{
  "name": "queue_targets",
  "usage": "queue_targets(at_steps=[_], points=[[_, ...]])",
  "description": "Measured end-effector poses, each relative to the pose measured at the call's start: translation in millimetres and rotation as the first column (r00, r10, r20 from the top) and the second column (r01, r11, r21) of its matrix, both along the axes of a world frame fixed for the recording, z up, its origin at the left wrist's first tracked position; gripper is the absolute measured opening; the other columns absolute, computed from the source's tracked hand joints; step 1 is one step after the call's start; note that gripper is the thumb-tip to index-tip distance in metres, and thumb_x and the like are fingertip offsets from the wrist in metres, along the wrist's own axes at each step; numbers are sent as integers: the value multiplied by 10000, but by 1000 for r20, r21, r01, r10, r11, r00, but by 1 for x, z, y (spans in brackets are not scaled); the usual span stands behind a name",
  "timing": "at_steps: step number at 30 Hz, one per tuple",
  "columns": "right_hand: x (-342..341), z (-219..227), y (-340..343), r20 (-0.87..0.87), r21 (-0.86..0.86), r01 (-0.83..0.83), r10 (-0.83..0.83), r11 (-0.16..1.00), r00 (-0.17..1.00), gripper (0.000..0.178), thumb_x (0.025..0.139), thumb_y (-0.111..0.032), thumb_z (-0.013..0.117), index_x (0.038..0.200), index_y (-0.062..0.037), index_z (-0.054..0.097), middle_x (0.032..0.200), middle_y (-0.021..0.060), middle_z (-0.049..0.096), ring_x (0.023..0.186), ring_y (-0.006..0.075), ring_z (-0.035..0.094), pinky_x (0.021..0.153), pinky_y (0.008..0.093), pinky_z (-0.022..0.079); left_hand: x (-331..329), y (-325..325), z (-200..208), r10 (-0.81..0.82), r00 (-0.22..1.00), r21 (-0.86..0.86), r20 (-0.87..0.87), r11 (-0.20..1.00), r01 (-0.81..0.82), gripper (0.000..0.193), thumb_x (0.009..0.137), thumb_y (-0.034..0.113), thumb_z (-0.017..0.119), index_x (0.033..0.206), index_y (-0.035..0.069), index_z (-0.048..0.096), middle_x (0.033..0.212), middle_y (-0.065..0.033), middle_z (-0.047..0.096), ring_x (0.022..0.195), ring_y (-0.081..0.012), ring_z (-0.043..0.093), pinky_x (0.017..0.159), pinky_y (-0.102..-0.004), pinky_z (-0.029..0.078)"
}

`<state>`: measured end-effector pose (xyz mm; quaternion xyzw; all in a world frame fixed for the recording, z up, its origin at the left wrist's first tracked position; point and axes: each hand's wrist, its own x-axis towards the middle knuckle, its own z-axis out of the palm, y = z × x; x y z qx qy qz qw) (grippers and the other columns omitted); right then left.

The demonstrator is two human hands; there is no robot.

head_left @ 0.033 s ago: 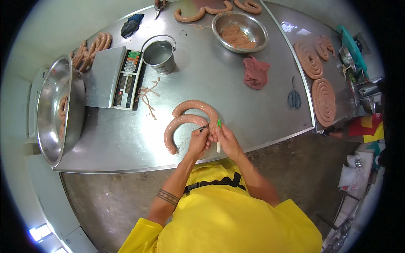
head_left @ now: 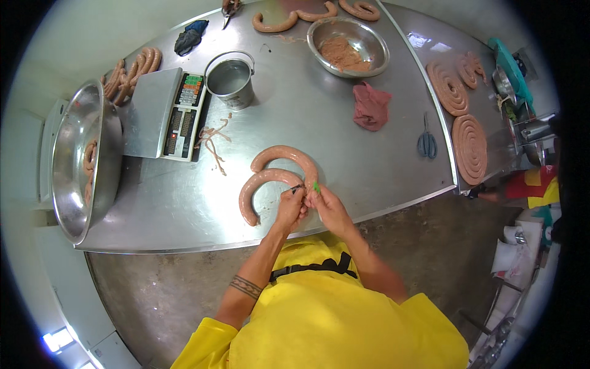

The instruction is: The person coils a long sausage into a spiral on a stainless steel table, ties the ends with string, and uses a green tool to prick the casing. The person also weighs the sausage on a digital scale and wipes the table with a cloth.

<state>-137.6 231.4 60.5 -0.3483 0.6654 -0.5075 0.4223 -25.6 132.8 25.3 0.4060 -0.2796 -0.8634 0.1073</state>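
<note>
Two curved raw sausages, an outer sausage (head_left: 284, 152) and an inner sausage (head_left: 247, 195), lie near the table's front edge, their right ends meeting at my hands. My left hand (head_left: 291, 208) is closed on the sausage ends; a small dark piece shows by its forefinger and thumb. Against it, my right hand (head_left: 330, 210) is closed around a small green and white thing (head_left: 316, 187), whose kind I cannot make out. The fingers hide the spot where the ends join.
A scale (head_left: 184, 126), steel bucket (head_left: 231, 82) and large steel bowl (head_left: 110, 178) stand left. Casing scraps (head_left: 213, 140) lie by the scale. Further off are a bowl of meat (head_left: 381, 54), pink cloth (head_left: 370, 106), scissors (head_left: 427, 142) and coiled sausages (head_left: 469, 149).
My right hand has turned a little, and the green and white thing shows less than before. The left hand and the sausages stay nearly where they were.
</note>
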Motion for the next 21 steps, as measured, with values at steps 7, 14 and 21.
queue_targets(at_steps=[7,14,21], points=[[-78,56,8,246,-303,500,-441,811,863,171,1031,-233,516,961,-81,552,803,10,570,777,166,534,863,378,486,-9,13,-28,-38,967,-556,251,812,176,283,890,175,617,660,10,605,556,-38,575,461,-114,506,437,-283,383],[-171,24,89,546,-166,503,-346,848,763,217,1040,-296,520,932,-108,516,715,-7,443,611,109,448,554,281,404,-5,9,-17,138,899,-678,416,705,206,320,860,213,651,651,-29,631,545,-59,573,507,-140,551,466,-324,419],[-71,-19,107,566,466,-301,-19,832,824,293,1030,-168,467,1296,-86,378,823,65,495,678,150,516,637,313,471,19,21,-3,177,969,171,170,964,-206,230,934,121,525,979,-87,613,925,-155,671,835,-203,688,597,-315,563]])
